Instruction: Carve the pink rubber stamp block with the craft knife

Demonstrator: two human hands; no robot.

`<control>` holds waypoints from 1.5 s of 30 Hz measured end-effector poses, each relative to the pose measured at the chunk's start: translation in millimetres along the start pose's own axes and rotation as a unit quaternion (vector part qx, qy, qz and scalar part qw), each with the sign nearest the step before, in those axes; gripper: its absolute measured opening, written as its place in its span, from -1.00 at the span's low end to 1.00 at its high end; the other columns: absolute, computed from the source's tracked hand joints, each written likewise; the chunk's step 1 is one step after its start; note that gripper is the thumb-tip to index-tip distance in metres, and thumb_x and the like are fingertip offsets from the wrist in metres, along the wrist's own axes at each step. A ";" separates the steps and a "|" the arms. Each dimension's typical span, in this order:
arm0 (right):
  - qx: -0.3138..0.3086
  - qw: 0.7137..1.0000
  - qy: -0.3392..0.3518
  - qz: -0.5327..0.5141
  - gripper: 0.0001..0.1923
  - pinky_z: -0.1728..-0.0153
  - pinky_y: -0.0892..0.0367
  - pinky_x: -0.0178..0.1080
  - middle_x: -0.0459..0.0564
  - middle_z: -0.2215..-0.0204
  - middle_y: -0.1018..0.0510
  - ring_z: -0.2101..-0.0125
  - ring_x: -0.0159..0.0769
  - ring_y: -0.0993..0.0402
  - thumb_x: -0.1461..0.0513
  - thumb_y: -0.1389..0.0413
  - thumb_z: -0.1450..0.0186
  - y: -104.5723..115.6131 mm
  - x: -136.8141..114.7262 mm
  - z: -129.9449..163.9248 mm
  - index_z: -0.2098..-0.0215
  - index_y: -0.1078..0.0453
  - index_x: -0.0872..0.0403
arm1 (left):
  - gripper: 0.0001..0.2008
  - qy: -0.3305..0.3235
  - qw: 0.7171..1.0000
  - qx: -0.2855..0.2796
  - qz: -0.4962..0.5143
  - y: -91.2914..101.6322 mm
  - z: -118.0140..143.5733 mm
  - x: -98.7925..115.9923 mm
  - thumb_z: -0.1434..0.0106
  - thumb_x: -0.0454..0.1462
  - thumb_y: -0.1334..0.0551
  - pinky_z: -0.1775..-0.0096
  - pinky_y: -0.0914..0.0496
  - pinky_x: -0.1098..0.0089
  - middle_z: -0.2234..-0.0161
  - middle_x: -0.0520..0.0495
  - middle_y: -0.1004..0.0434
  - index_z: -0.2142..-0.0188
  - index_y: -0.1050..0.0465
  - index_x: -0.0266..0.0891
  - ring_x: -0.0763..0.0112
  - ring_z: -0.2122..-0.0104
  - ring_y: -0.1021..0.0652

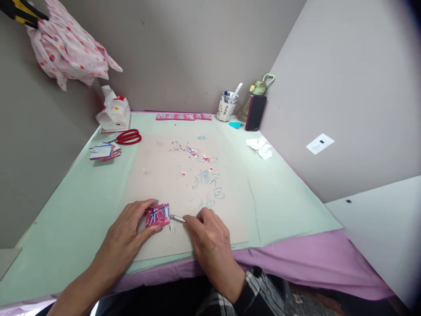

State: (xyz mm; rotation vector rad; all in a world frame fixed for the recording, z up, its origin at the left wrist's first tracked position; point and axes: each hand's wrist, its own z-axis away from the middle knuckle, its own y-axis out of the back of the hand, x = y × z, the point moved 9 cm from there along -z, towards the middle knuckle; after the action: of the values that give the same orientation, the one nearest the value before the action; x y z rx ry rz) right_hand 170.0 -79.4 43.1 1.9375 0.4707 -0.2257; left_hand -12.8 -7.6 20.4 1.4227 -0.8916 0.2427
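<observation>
A small red card (158, 215) with a partly cut character, blue outlines and white patches, lies on a beige board. My left hand (131, 224) grips it by its upper and lower edges, between thumb and fingers. From the right, my right hand (208, 232) pinches a slim silver craft knife (177, 218). The knife's tip points left, close beside the card's right edge; whether it touches cannot be made out. A few tiny scraps lie just below the tip.
Red and white scraps (194, 152) are scattered on the board (158, 175). Left: red-handled scissors (129, 137), stacked cards (104, 151), a tissue pack (115, 112). At the back: finished-looking red strips (183, 116), a pen cup (226, 107), a bottle (245, 107), a phone (256, 113). Crumpled paper (260, 147) lies right.
</observation>
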 end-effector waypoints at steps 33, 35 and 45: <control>0.000 1.000 -0.005 0.020 -0.80 0.32 -0.16 -0.20 -0.05 0.37 -0.35 0.35 -0.22 -0.26 0.41 -0.11 -0.44 3.5 -1.7 -1.4 0.15 -0.51 0.01 | -0.53 0.001 1.000 0.018 -0.009 4.9 -2.0 4.4 -0.36 0.16 -0.19 -0.07 -0.45 0.08 -0.03 -0.07 -0.57 -0.09 -0.39 -0.03 0.03 -0.05 -0.56; -0.004 1.000 -0.004 0.023 -0.81 0.32 -0.16 -0.20 -0.06 0.37 -0.35 0.35 -0.22 -0.26 0.41 -0.13 -0.42 3.5 -3.3 -2.3 0.16 -0.50 0.01 | -0.54 -0.001 1.000 0.014 -0.009 4.0 -1.6 4.0 -0.37 0.15 -0.19 -0.07 -0.44 0.07 -0.03 -0.08 -0.57 -0.10 -0.38 -0.03 0.03 -0.06 -0.55; -0.009 0.999 0.003 0.040 -0.80 0.32 -0.16 -0.19 -0.05 0.37 -0.36 0.34 -0.21 -0.26 0.45 -0.19 -0.35 2.3 -6.1 -6.9 0.20 -0.49 0.02 | -0.51 0.008 1.000 0.010 0.000 3.2 -1.9 2.9 -0.37 0.16 -0.18 -0.10 -0.41 0.03 -0.04 -0.09 -0.55 -0.10 -0.37 -0.04 0.02 -0.07 -0.53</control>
State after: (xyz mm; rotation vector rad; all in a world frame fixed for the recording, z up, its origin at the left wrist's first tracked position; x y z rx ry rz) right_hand 165.1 -75.2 50.1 1.9351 0.3983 -0.1634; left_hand -12.2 -6.3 24.9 1.4374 -0.8786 0.2640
